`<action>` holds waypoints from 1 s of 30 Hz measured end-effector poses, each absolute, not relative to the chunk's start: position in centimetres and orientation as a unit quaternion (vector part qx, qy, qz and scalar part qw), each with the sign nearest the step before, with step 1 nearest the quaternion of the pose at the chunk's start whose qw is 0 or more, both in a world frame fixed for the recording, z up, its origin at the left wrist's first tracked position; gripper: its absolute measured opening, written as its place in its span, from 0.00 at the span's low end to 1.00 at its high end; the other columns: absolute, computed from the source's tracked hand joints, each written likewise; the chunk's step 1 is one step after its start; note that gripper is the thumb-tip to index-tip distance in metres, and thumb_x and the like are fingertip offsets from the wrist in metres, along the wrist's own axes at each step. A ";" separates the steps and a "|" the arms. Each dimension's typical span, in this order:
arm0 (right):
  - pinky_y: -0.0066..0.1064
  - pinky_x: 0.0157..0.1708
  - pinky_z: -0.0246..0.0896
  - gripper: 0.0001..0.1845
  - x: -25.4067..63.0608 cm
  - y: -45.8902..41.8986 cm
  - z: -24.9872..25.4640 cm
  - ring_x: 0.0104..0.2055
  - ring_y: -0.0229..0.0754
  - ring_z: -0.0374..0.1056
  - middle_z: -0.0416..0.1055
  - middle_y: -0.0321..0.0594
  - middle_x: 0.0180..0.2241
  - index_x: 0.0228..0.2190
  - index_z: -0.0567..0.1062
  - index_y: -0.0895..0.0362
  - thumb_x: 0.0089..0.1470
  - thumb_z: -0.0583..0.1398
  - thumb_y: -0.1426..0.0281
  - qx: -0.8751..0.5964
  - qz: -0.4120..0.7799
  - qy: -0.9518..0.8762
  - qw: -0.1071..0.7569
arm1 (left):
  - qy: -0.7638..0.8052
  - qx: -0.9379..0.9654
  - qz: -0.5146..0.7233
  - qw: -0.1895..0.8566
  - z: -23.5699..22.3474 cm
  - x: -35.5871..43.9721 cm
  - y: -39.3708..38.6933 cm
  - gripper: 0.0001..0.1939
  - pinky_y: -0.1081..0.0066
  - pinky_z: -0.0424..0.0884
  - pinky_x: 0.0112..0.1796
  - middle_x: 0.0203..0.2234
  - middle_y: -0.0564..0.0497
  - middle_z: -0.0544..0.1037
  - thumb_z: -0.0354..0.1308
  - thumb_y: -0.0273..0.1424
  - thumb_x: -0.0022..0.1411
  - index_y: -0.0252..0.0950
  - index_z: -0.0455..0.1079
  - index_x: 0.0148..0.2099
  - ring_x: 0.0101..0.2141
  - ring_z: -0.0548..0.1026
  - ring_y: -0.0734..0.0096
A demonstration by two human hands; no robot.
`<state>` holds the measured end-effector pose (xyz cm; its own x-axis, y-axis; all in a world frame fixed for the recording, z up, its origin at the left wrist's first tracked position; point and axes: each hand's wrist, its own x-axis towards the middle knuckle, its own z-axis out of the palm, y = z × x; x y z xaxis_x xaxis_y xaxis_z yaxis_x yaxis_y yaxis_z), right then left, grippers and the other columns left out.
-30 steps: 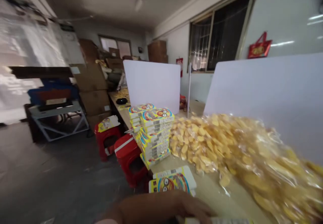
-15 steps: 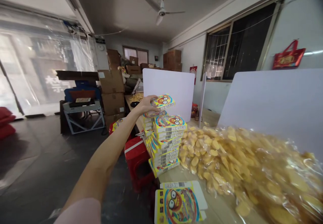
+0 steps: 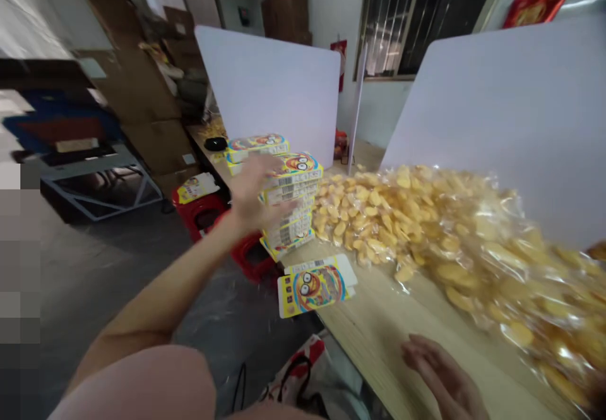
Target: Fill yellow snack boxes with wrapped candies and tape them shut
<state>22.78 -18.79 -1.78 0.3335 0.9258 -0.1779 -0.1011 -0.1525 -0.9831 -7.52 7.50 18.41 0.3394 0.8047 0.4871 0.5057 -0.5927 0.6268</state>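
My left hand (image 3: 250,192), somewhat blurred, is in front of the stacked yellow printed boxes (image 3: 296,183) with its thumb and fingers spread. It holds nothing; whether it touches the stack I cannot tell. Behind it, another box (image 3: 258,145) lies on top of the farther stack. A flattened yellow carton (image 3: 315,287) rests at the table's near-left edge. My right hand (image 3: 442,372) is low over the table (image 3: 364,319), fingers stretched out and nothing in them. To its upper right spreads a heap of clear-wrapped yellow discs (image 3: 426,218).
White panels (image 3: 279,91) stand behind the table. Red stools (image 3: 250,259) are on the floor at left, one bearing a yellow-and-white carton (image 3: 199,186). A bag (image 3: 303,369) with red and white parts sits below the table edge. Cardboard boxes (image 3: 146,148) are piled at back left.
The box my left hand held is now on the far stack, and the hand has let go and come back nearer. My right hand has come into view. The camera has tilted down.
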 end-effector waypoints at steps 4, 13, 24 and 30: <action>0.44 0.48 0.66 0.20 22.2 -16.9 -2.9 0.43 0.53 0.72 0.77 0.46 0.38 0.36 0.77 0.53 0.45 0.66 0.54 -0.602 0.467 -0.365 0.535 | 0.250 0.938 0.184 0.155 6.6 -1.7 2.3 0.39 0.50 0.57 0.57 0.51 0.35 0.72 0.64 0.51 0.47 0.32 0.67 0.55 0.55 0.66 0.45; 0.30 0.28 0.61 0.14 15.8 0.5 -4.1 0.29 0.42 0.67 0.70 0.37 0.23 0.26 0.71 0.56 0.39 0.68 0.63 -0.635 0.443 -0.466 0.429 | 0.449 0.886 0.037 0.109 -6.5 -2.5 3.5 0.68 0.37 0.37 0.58 0.65 0.26 0.48 0.59 0.65 0.33 0.30 0.46 0.68 0.64 0.43 0.33; 0.27 0.24 0.59 0.10 16.2 -0.8 -2.5 0.25 0.38 0.63 0.68 0.35 0.22 0.25 0.72 0.57 0.43 0.64 0.64 -0.611 0.437 -0.431 0.500 | 0.418 0.887 0.177 0.085 -3.7 -2.1 2.2 0.55 0.48 0.54 0.57 0.55 0.30 0.64 0.68 0.44 0.34 0.28 0.55 0.63 0.56 0.62 0.39; 0.36 0.35 0.68 0.20 17.8 -10.2 -2.0 0.33 0.45 0.71 0.76 0.41 0.32 0.34 0.75 0.56 0.41 0.69 0.58 -0.525 0.396 -0.371 0.656 | 0.398 0.849 0.275 0.212 1.1 1.3 -1.0 0.48 0.59 0.68 0.49 0.50 0.42 0.72 0.68 0.41 0.40 0.36 0.54 0.62 0.49 0.72 0.52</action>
